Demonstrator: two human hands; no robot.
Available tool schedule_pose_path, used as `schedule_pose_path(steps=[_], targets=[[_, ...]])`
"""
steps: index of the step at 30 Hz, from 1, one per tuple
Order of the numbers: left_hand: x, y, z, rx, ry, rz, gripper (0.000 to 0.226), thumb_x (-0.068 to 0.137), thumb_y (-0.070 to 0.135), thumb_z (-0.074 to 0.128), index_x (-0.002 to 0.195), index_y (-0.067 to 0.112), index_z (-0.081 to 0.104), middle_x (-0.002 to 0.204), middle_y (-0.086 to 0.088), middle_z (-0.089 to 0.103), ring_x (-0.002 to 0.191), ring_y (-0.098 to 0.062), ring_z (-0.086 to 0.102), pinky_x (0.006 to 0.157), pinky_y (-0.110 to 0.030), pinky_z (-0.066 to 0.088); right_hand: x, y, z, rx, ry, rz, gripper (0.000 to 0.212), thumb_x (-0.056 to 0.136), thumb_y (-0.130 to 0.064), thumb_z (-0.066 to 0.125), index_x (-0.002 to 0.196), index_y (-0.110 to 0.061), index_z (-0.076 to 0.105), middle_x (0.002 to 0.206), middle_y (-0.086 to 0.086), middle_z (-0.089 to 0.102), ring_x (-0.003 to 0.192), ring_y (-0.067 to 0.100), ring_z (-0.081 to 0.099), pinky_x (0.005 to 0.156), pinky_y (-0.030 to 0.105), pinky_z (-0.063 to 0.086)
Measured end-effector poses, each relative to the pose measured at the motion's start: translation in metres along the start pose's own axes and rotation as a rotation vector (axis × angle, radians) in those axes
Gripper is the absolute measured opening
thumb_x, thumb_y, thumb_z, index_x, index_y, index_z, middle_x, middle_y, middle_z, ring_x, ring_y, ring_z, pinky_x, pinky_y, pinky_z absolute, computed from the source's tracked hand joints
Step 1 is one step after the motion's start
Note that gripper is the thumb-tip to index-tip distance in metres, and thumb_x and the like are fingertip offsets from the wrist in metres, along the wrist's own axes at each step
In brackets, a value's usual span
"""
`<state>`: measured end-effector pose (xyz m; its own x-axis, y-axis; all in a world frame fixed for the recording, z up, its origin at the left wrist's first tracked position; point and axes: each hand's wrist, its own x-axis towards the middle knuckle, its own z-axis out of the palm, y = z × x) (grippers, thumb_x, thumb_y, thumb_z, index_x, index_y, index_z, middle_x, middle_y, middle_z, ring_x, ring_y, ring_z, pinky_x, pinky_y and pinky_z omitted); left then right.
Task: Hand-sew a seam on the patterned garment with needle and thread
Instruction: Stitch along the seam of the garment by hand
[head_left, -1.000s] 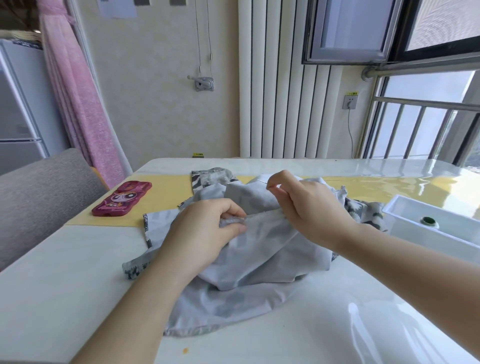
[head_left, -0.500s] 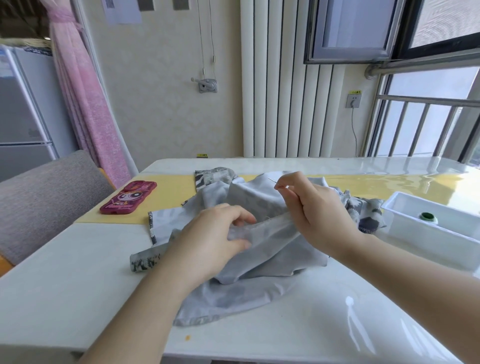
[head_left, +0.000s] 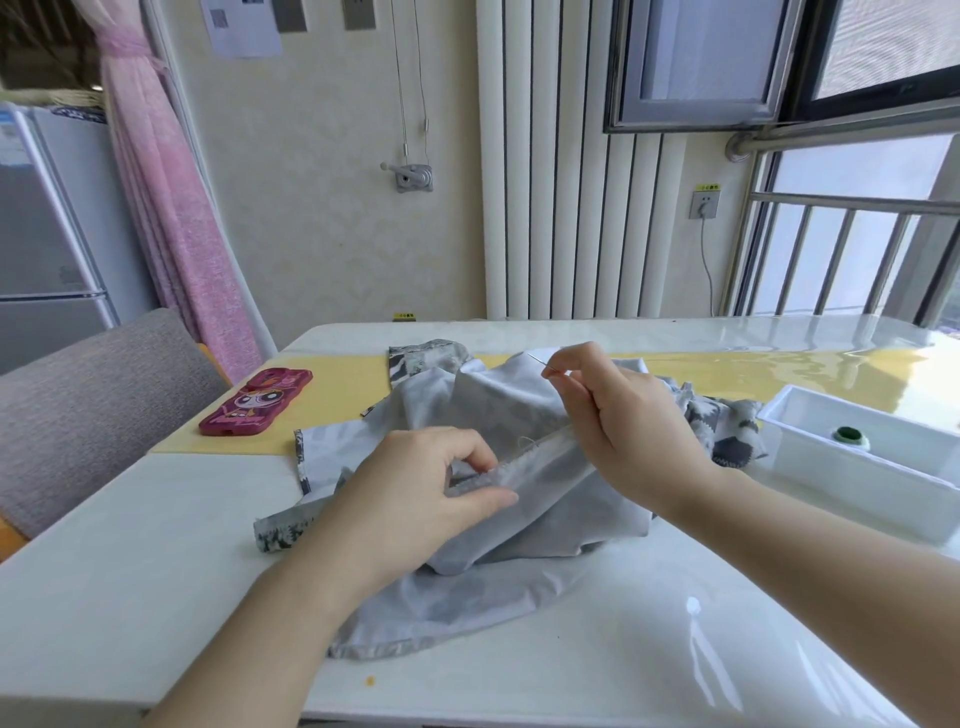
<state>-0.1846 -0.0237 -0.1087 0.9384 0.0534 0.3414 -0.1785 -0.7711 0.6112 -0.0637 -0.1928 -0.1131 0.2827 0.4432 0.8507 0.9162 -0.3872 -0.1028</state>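
1. Where the white bench (head_left: 156, 597) comes nearest to us, the hem of the grey patterned garment (head_left: 467, 613) lies flat on it, and the rest is heaped up toward twelve o'clock.
2. Our left hand (head_left: 415, 499) rests on that heap, with thumb and fingers pinching the folded seam edge (head_left: 545, 462).
3. A wisp of pale thread (head_left: 525, 444) stands up from the seam between our two hands.
4. At two o'clock from the left, our right hand (head_left: 634, 436) is raised over the cloth. Its thumb and forefinger pinch the needle (head_left: 536, 358), whose free end points to ten o'clock.
5. At three o'clock of the garment, just beside it, stands a white tray (head_left: 857, 488) with a green-topped spool (head_left: 848, 435) inside.
6. At ten o'clock a pink phone case (head_left: 257, 400) lies on the yellow runner (head_left: 343, 395), apart from the cloth.
7. Beyond the bench we see a white ribbed radiator (head_left: 545, 208) at twelve o'clock and a pink curtain (head_left: 166, 234) at ten.
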Motion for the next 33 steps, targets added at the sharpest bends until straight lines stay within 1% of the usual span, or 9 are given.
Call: schedule_pose_path(steps=[2, 5, 8, 11, 14, 17, 24, 29, 33], targets=[[0.000, 0.000, -0.001, -0.029, -0.024, -0.052, 0.016, 0.075, 0.042, 0.074, 0.072, 0.029, 0.066, 0.043, 0.012, 0.040, 0.046, -0.007, 0.033, 0.049, -0.023, 0.025, 0.001, 0.000, 0.000, 0.003, -0.009, 0.004, 0.011, 0.096, -0.025, 0.034, 0.100, -0.020, 0.043, 0.048, 0.007, 0.050, 0.042, 0.028, 0.040, 0.038, 0.037, 0.040], [0.001, 0.001, -0.003, -0.046, -0.097, -0.097, 0.017, 0.077, 0.044, 0.073, 0.066, 0.032, 0.067, 0.046, 0.021, 0.050, 0.047, 0.001, 0.042, 0.050, -0.017, 0.028, 0.003, -0.001, -0.002, 0.004, 0.001, 0.007, 0.018, 0.096, -0.024, 0.035, 0.099, -0.014, 0.050, 0.044, 0.002, 0.042, 0.040, 0.028, 0.039, 0.037, 0.036, 0.039], [0.004, -0.001, -0.004, -0.084, -0.170, -0.090, 0.013, 0.078, 0.045, 0.071, 0.066, 0.038, 0.070, 0.080, 0.026, 0.066, 0.068, 0.008, 0.055, 0.069, -0.020, 0.042, 0.004, -0.003, -0.002, 0.012, 0.005, 0.013, 0.027, 0.095, -0.023, 0.035, 0.097, -0.006, 0.056, 0.043, -0.003, 0.031, 0.039, 0.028, 0.037, 0.039, 0.034, 0.037], [0.007, -0.001, -0.006, -0.077, -0.223, -0.064, 0.010, 0.079, 0.044, 0.070, 0.071, 0.038, 0.073, 0.091, 0.029, 0.061, 0.090, 0.009, 0.057, 0.083, -0.015, 0.044, 0.004, -0.004, -0.002, 0.010, 0.001, 0.013, 0.025, 0.096, -0.023, 0.035, 0.098, -0.008, 0.055, 0.042, 0.001, 0.033, 0.039, 0.028, 0.038, 0.038, 0.035, 0.038], [0.008, 0.002, -0.008, -0.083, -0.272, -0.056, 0.006, 0.079, 0.040, 0.071, 0.074, 0.039, 0.074, 0.086, 0.025, 0.055, 0.089, 0.010, 0.055, 0.080, -0.005, 0.038, 0.004, -0.003, -0.002, 0.013, 0.000, 0.015, 0.021, 0.096, -0.023, 0.035, 0.099, -0.012, 0.052, 0.043, -0.004, 0.031, 0.040, 0.026, 0.038, 0.038, 0.036, 0.039], [0.010, 0.003, -0.008, -0.136, -0.311, -0.071, 0.004, 0.077, 0.035, 0.076, 0.075, 0.037, 0.074, 0.086, 0.022, 0.052, 0.082, 0.009, 0.057, 0.084, -0.008, 0.041, 0.005, -0.004, -0.001, 0.028, 0.001, 0.021, 0.024, 0.096, -0.024, 0.036, 0.098, -0.009, 0.055, 0.044, -0.007, 0.029, 0.040, 0.027, 0.038, 0.038, 0.035, 0.040], [0.014, 0.005, -0.001, -0.137, -0.209, -0.051, 0.015, 0.070, 0.036, 0.081, 0.062, 0.037, 0.069, 0.094, 0.021, 0.056, 0.078, 0.006, 0.054, 0.076, -0.009, 0.038, 0.006, -0.004, -0.001, 0.042, -0.015, 0.029, 0.029, 0.096, -0.026, 0.035, 0.099, -0.006, 0.056, 0.045, -0.005, 0.032, 0.040, 0.026, 0.036, 0.038, 0.038, 0.039], [0.011, 0.003, 0.001, -0.143, -0.098, -0.009, 0.017, 0.071, 0.049, 0.074, 0.072, 0.032, 0.071, 0.083, 0.001, 0.068, 0.074, -0.023, 0.057, 0.077, -0.046, 0.051, 0.005, -0.002, -0.002, 0.035, -0.017, 0.039, 0.027, 0.096, -0.025, 0.035, 0.099, -0.007, 0.055, 0.045, -0.008, 0.026, 0.040, 0.024, 0.034, 0.038, 0.039, 0.035], [0.007, 0.004, 0.002, -0.166, 0.023, 0.003, 0.013, 0.077, 0.035, 0.075, 0.069, 0.025, 0.071, 0.078, 0.012, 0.069, 0.077, -0.007, 0.063, 0.082, -0.037, 0.051, 0.004, -0.001, -0.001, 0.031, -0.016, 0.049, 0.029, 0.097, -0.025, 0.034, 0.099, -0.007, 0.056, 0.045, -0.008, 0.025, 0.041, 0.025, 0.034, 0.040, 0.038, 0.035]])
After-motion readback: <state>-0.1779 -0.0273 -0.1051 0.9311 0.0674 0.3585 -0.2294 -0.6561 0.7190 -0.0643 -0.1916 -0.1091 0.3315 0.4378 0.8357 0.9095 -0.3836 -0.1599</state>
